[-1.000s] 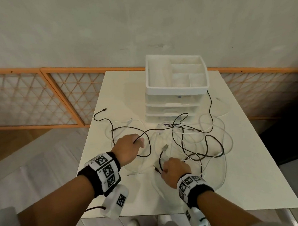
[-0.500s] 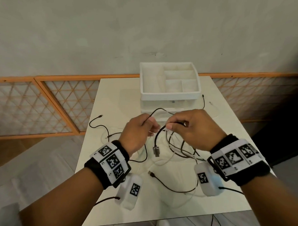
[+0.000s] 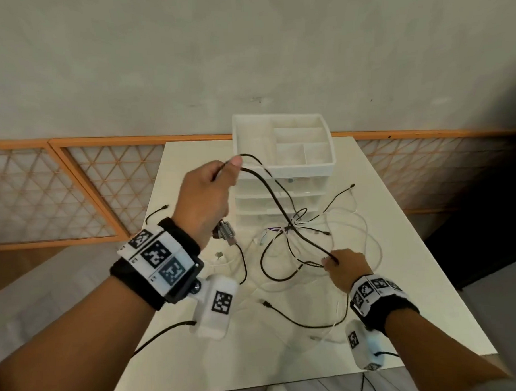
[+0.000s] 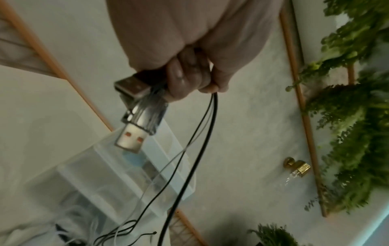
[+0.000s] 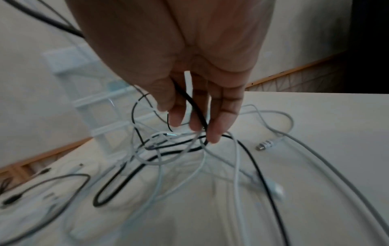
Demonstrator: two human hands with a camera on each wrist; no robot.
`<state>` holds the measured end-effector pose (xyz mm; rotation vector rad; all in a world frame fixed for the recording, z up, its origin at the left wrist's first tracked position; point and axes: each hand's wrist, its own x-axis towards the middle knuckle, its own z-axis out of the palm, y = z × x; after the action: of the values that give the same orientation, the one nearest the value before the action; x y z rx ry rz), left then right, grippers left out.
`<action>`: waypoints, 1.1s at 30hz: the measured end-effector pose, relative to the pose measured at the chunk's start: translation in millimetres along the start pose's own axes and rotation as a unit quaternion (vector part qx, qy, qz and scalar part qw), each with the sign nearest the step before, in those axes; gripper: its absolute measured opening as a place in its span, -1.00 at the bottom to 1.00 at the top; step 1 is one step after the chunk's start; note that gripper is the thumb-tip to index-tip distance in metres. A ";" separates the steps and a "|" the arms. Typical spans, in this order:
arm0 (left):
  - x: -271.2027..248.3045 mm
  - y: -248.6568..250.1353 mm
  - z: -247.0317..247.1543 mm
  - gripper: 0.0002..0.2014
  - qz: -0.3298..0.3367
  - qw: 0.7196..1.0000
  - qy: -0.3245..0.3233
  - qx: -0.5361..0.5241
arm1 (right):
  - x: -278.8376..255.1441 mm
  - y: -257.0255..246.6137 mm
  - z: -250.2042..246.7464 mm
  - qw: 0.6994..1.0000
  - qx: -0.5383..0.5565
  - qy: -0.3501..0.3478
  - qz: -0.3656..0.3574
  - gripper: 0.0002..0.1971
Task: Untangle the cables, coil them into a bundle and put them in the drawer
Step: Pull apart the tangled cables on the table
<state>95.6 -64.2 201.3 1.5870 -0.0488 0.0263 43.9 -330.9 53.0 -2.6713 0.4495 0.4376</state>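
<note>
A black cable [image 3: 276,205] runs taut from my raised left hand [image 3: 209,191] down to my right hand [image 3: 345,268]. The left hand grips it in curled fingers [image 4: 189,78], with a metal USB plug [image 4: 134,119] hanging below the fist. Low over the table, the right hand pinches the same cable between thumb and fingers [image 5: 174,116]; a white cable also passes through them. A tangle of black and white cables [image 3: 293,227] lies on the table, also seen under the right hand as a tangle [image 5: 160,149]. The white drawer unit [image 3: 280,200] stands behind it, drawers closed.
The white table [image 3: 402,277] stands against a grey wall with an orange lattice rail [image 3: 73,185]. An open compartment tray [image 3: 285,167] tops the drawer unit. Loose cable ends [image 3: 267,304] lie near the front. A dark gap [image 3: 488,215] lies off the table's right side.
The hands were close together in front of the drawers. Now the left hand is higher and the right has dropped to the table, the black cable stretched between them.
</note>
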 end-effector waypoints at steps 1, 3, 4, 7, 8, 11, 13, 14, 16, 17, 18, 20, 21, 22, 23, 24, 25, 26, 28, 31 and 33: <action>2.9 -4.1 -2.6 -0.55 -0.007 1.000 0.014 0.005 | 2.7 1.2 -2.1 1.000 0.013 0.002 -0.002 -0.64; 5.3 -16.2 -4.4 -0.55 -0.032 0.999 0.022 0.031 | 4.6 -9.3 -20.7 0.993 0.114 0.026 -0.034 -0.74; 4.8 -23.4 -2.9 -0.57 -0.047 0.998 0.019 0.047 | 2.1 -20.8 -35.6 0.978 0.196 0.046 -0.062 -0.79; -1.7 -34.3 8.2 -0.66 -0.037 0.996 -0.007 0.079 | -13.0 -61.9 -81.6 0.868 0.480 0.048 -0.119 -0.79; -3.6 -31.9 16.2 -0.71 -0.006 0.998 -0.016 0.065 | -20.1 -74.7 -93.3 0.852 0.500 0.045 -0.150 -0.71; -7.0 -17.5 46.7 -0.67 0.081 0.993 -0.052 0.063 | -38.8 -105.4 -105.0 0.881 0.368 0.106 -0.278 -0.54; -8.6 -16.8 62.3 -0.60 0.079 0.992 -0.098 0.008 | -46.3 -115.5 -105.8 0.872 0.332 0.133 -0.335 -0.55; -8.6 -22.4 66.7 -0.68 0.063 0.990 -0.125 -0.023 | -47.8 -117.1 -106.8 0.864 0.332 0.147 -0.348 -0.56; -9.7 -37.9 69.2 -0.82 0.055 0.982 -0.176 0.045 | -49.1 -116.6 -112.1 0.846 0.356 0.162 -0.362 -0.57; -8.2 -53.7 67.3 -0.81 0.037 0.975 -0.193 0.103 | -49.5 -116.5 -117.9 0.838 0.370 0.175 -0.361 -0.57; -8.9 -67.4 64.5 -0.78 0.010 0.968 -0.205 0.147 | -49.6 -117.1 -124.9 0.829 0.388 0.191 -0.355 -0.58; -8.5 -97.9 53.3 -0.70 -0.045 0.946 -0.223 0.231 | -50.5 -116.4 -145.2 0.791 0.477 0.209 -0.321 -0.61; -10.3 -109.3 47.2 -0.69 -0.068 0.935 -0.234 0.259 | -51.8 -115.6 -157.7 0.769 0.515 0.214 -0.312 -0.64; -13.3 -118.0 41.2 -0.69 -0.084 0.923 -0.241 0.287 | -52.5 -112.6 -170.5 0.767 0.508 0.243 -0.306 -0.64; -16.3 -123.4 35.0 -0.70 -0.095 0.912 -0.242 0.317 | -49.6 -106.7 -180.6 0.788 0.452 0.293 -0.298 -0.62; -18.3 -124.2 29.3 -0.72 -0.106 0.906 -0.233 0.338 | -46.8 -100.4 -187.5 0.815 0.373 0.334 -0.292 -0.61; -19.6 -121.4 24.8 -0.74 -0.115 0.905 -0.215 0.348 | -44.0 -93.6 -191.2 0.840 0.297 0.357 -0.282 -0.58; -17.8 -117.5 20.9 -0.73 -0.119 0.910 -0.195 0.345 | -40.9 -87.1 -191.4 0.862 0.243 0.360 -0.263 -0.53; -11.6 -101.8 16.5 -0.69 -0.138 0.939 -0.139 0.284 | -34.3 -74.9 -184.2 0.896 0.184 0.354 -0.194 -0.42; 3.2 -72.2 7.8 -0.63 -0.183 0.977 -0.045 0.102 | -9.2 -46.9 -156.8 0.935 0.217 0.272 -0.063 -0.43; 12.7 -53.6 0.5 -0.65 -0.177 0.983 -0.001 0.038 | 10.1 -28.6 -129.6 0.954 0.237 0.182 0.015 -0.41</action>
<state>110.9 -64.0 148.4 1.6522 0.2366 -0.2544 94.0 -363.8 171.9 -2.2684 0.6134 -0.1533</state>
